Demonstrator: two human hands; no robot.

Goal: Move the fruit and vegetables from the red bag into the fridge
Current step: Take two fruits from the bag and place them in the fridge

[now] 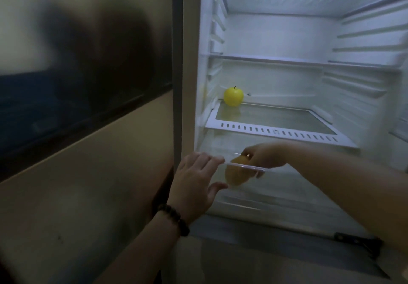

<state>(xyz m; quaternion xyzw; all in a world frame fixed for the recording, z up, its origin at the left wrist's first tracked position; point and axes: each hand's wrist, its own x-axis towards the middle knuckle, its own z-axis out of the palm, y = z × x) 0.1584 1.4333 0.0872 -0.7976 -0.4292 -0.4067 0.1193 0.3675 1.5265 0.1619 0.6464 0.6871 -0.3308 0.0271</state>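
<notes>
Two bare hands reached into the open white fridge (287,30), low down at the clear plastic crisper drawer (254,186) beneath the bottom shelf; the left hand (194,180), with a dark beaded bracelet (175,219) on its wrist, had its fingers spread open against the drawer's left front corner, fingertips touching the transparent rim, gripping nothing that could be made out; the right hand (265,157) came in from the right and was closed around a blurred yellowish-brown rounded piece of fruit (235,173) — just at the rim of the drawer, partly seen through the clear plastic. Whether the fruit rested on anything could not be told; motion blur softened it. A round yellow apple with a dark stem (233,96) stood on the white-framed glass shelf (276,129) above, at its back left corner, well apart from both hands.
</notes>
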